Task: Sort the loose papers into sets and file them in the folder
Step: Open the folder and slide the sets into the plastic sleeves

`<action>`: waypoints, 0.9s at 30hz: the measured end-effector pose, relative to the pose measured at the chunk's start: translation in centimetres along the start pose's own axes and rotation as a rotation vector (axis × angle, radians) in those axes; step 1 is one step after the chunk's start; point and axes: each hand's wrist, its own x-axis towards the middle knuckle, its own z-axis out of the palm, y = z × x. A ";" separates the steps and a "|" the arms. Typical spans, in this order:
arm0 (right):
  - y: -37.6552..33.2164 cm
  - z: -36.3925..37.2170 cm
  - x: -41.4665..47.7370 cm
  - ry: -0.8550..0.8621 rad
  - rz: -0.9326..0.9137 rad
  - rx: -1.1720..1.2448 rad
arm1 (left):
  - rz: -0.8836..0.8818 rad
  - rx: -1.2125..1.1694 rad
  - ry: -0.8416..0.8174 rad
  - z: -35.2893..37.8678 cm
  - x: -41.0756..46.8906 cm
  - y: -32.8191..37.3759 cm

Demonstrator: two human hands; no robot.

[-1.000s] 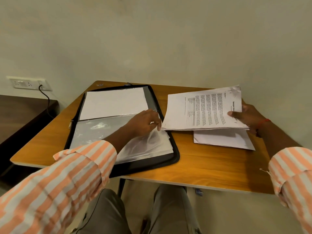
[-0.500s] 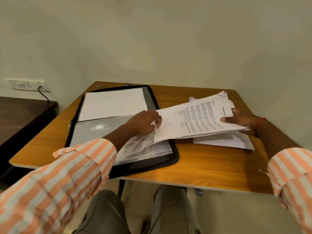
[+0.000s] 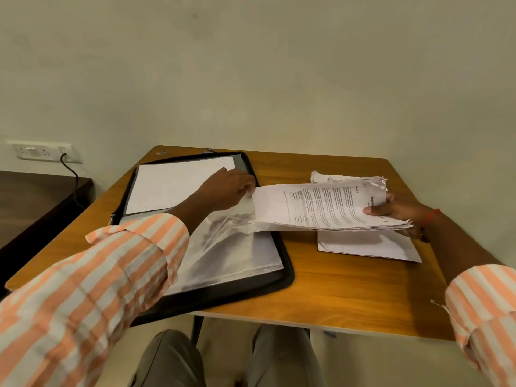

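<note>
an open black folder point(image 3: 289, 275) lies flat. above its right half, the left hand point(image 3: 226, 188) pinches the mouth of a clear sleeve point(image 3: 229, 238), holding it raised. right of the folder, the right hand point(image 3: 396, 212) clamps the far end of a set of papers point(image 3: 321, 208). the set's long axis points left, with its leading edge at the sleeve mouth.

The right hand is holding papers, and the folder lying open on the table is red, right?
Not quite. The folder is black, not red. The head view shows it lying open on the table, and the right hand is indeed holding the papers.
</note>
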 end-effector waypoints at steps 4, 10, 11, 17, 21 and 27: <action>-0.4 0.5 -0.4 -0.012 -0.029 0.010 | -0.043 -0.006 0.012 0.1 0.5 -0.6; -0.3 0.9 -0.3 -0.056 -0.050 0.100 | -0.056 -0.008 -0.008 -0.6 1.2 -0.6; -0.6 1.1 -0.3 -0.056 -0.048 0.052 | -0.046 -0.022 -0.008 -0.8 1.3 -0.4; -1.5 2.4 0.9 -0.069 0.030 -0.048 | 0.014 -0.052 -0.003 -1.0 0.3 1.7; -1.4 2.3 1.6 -0.094 0.110 0.052 | -0.066 -0.114 -0.056 -0.6 -1.5 3.0; -1.0 2.3 1.9 0.065 0.069 -0.102 | -0.258 -0.145 -0.295 2.0 -5.5 5.6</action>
